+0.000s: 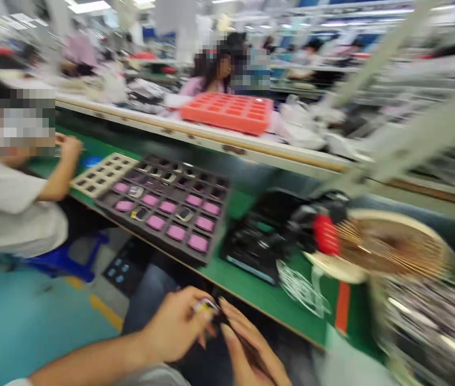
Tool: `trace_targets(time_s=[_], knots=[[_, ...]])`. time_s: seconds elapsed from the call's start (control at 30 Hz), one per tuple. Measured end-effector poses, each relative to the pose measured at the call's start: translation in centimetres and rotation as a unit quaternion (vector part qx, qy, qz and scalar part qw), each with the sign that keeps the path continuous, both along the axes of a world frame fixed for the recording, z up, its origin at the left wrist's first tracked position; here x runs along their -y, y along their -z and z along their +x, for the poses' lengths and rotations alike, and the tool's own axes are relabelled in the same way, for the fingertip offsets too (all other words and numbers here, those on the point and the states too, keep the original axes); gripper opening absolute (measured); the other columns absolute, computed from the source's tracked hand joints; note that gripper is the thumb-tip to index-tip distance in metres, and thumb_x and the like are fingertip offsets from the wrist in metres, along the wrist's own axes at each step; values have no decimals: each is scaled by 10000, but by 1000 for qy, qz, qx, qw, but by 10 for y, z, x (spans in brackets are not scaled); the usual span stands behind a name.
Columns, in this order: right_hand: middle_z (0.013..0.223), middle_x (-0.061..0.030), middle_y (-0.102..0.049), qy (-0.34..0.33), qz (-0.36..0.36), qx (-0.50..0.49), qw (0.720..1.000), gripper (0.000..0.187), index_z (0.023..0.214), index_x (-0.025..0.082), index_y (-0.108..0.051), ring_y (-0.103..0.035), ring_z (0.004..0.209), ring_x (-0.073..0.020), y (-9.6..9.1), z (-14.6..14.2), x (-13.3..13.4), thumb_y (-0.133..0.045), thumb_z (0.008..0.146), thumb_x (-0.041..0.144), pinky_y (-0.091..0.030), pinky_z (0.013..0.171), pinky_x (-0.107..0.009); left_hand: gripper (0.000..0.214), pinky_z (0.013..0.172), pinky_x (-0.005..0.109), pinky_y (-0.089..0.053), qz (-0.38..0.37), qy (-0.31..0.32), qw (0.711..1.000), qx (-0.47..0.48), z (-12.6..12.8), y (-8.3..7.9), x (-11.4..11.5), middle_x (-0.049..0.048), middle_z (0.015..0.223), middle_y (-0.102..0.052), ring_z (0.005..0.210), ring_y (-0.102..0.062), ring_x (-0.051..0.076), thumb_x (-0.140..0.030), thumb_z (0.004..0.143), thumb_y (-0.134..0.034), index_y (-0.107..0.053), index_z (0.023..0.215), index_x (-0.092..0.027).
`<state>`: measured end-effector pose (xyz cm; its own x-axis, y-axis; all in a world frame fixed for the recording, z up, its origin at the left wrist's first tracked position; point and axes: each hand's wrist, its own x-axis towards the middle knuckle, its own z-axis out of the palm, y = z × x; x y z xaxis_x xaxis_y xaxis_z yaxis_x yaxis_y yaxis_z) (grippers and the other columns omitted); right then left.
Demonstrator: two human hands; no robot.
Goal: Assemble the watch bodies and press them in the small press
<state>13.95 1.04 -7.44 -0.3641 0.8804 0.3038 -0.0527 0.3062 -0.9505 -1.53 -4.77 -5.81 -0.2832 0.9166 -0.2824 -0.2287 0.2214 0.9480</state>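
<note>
At the bottom of the view my left hand [175,324] pinches a small shiny part [205,305] with a yellowish edge; its exact kind is too blurred to tell. My right hand [249,346] meets it from the other side, its fingers closed on a thin dark tool [251,343]. Both hands are held together over dark trousers [159,295], below the front edge of a green workbench [268,300]. Neither hand touches the bench or the dark tray [163,209] on it, which holds pink pads and several small devices.
A beige tray [102,174] lies beside the dark tray, where a co-worker in a white shirt [10,203] works. A blurred machine with a red part [326,234] stands on the bench at right. An orange-red tray [227,112] sits on the upper shelf.
</note>
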Motion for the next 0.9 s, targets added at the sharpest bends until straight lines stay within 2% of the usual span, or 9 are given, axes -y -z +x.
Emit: trace_targets(time_s=[0.07,0.13,0.23,0.4,0.7,0.83,0.9], knots=[[1155,-82,-789,4,14,-34,999,200,1090,300,-764,-748,1152,-328,-1,-1,4,-724,957,157,-641,974,-553,430,604,275,-561,0,15,999,-35,-6,-15,0,76,824,-764,652,-682,164,-540,955,-675,-702,1156,-161],[1156,-79,-794,-6,18,-47,999,247,1107,275,-759,-737,1184,-320,-1,-5,3,-709,951,90,-634,999,-562,378,625,274,-569,-7,38,998,-44,-11,-25,-3,62,818,-765,640,-678,156,-499,974,-664,-711,1151,-168],[1169,-89,-791,-13,25,-65,998,280,1138,257,-751,-734,1192,-318,-3,-7,0,-703,948,58,-628,1013,-573,375,618,289,-583,-23,49,998,-13,-9,-32,-5,57,847,-767,624,-675,156,-496,960,-686,-709,1144,-170],[1194,-74,-788,-25,68,-57,996,342,1172,267,-737,-731,1202,-310,-4,-4,0,-686,941,20,-630,1021,-562,376,584,298,-602,-25,51,998,35,-5,-29,-7,47,863,-745,656,-685,169,-488,948,-707,-696,1142,-165],[1233,-52,-776,-36,88,-33,995,377,1216,294,-718,-719,1228,-290,-6,-5,-4,-650,960,25,-626,1051,-520,414,592,321,-601,-23,54,998,18,-7,-19,-3,38,797,-735,664,-700,194,-487,976,-671,-678,1231,-162],[1256,-40,-766,-41,110,-24,993,438,1264,322,-706,-707,1248,-283,-5,-5,-4,-642,958,14,-625,1056,-525,385,604,311,-597,-25,49,998,6,-8,-21,-3,44,820,-748,646,-692,176,-469,982,-672,-675,1212,-160],[1291,-42,-754,-41,134,-23,990,469,1286,334,-708,-697,1265,-291,-2,-5,-3,-634,958,7,-632,1042,-534,380,598,310,-602,-25,47,998,29,-8,-25,-5,50,848,-755,618,-682,162,-462,967,-698,-679,1196,-160]])
